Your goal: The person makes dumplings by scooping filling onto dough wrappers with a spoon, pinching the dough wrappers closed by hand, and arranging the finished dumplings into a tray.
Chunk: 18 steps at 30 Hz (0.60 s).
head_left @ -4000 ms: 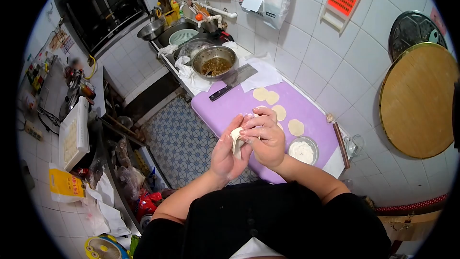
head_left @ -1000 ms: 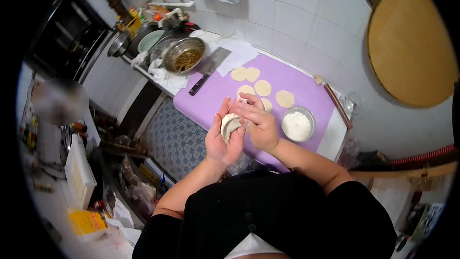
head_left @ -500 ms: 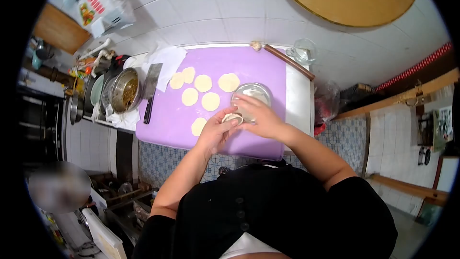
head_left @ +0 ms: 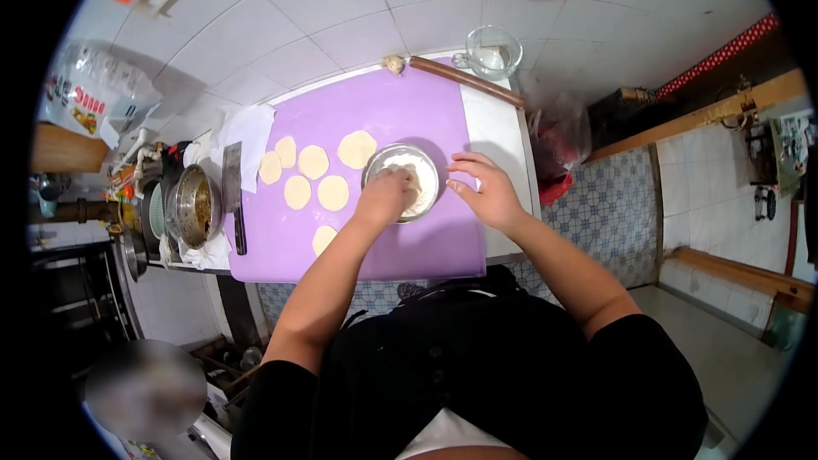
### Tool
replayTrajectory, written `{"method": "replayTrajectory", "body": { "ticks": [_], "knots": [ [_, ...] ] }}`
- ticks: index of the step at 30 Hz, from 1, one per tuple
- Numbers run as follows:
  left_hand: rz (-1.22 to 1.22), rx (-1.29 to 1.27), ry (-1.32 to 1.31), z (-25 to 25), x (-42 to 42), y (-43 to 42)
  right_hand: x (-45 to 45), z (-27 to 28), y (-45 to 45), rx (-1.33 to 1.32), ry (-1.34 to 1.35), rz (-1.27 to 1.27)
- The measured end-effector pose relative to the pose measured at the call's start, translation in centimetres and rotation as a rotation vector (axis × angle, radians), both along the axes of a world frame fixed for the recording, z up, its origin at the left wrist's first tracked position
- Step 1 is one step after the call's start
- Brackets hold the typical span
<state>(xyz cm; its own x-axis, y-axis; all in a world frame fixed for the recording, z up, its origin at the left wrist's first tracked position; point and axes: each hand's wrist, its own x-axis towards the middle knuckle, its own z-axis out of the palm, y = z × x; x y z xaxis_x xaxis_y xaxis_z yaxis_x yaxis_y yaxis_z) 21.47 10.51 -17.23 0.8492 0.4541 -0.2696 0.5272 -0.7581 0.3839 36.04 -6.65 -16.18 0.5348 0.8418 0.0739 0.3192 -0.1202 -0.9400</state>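
My left hand [head_left: 385, 198] reaches into a metal bowl [head_left: 436, 172] that holds white flour [head_left: 420, 168]. Its fingers are curled down at the flour around a pale dough piece [head_left: 413, 192], mostly hidden by the hand. To the right of the bowl, my right hand [head_left: 487, 192] hovers with fingers apart and nothing in it. Left of the bowl, several flat round dough wrappers [head_left: 333, 192] lie on a purple mat [head_left: 392, 255], one of them partly behind my left forearm.
A cleaver [head_left: 232, 179] lies at the mat's left edge, beside a metal bowl of filling [head_left: 203, 209]. Along the back are a rolling pin [head_left: 464, 80], a small pale lump [head_left: 393, 65] and a glass cup [head_left: 494, 53]. A person with a blurred head is at lower left.
My left hand has moved from in front of the bowl into it, with the dough piece. My right hand has drawn away to the right, off the bowl. The view has shifted.
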Motion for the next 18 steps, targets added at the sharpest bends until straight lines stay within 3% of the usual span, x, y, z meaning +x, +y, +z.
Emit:
{"method": "replayTrajectory", "body": {
  "ticks": [6,9,12,13,16,17,18],
  "knots": [
    [-0.046,-0.119,0.139,0.6,0.5,1.2,0.3,-0.7,0.5,0.014,0.029,0.035],
    [0.322,-0.635,0.054,2.4,0.0,2.2,-0.7,-1.3,1.6,0.098,0.349,-0.002],
    [0.651,-1.268,-0.259,4.8,-0.5,1.5,-3.3,-0.9,4.1,0.255,1.135,-0.146],
    [0.634,-1.326,-0.315,5.6,-0.4,1.0,-4.0,-0.7,5.0,0.36,1.376,-0.003],
    [0.115,-0.689,-0.346,7.0,-0.3,-0.6,-5.7,2.0,7.0,0.309,1.845,-0.069],
    [0.121,-0.441,-0.28,8.4,-0.4,-1.3,-6.0,1.5,7.6,0.334,1.832,0.014],
    [0.038,-0.371,-0.322,9.3,-0.9,-1.4,-5.9,2.7,7.8,0.345,1.854,0.007]
  ]
}}
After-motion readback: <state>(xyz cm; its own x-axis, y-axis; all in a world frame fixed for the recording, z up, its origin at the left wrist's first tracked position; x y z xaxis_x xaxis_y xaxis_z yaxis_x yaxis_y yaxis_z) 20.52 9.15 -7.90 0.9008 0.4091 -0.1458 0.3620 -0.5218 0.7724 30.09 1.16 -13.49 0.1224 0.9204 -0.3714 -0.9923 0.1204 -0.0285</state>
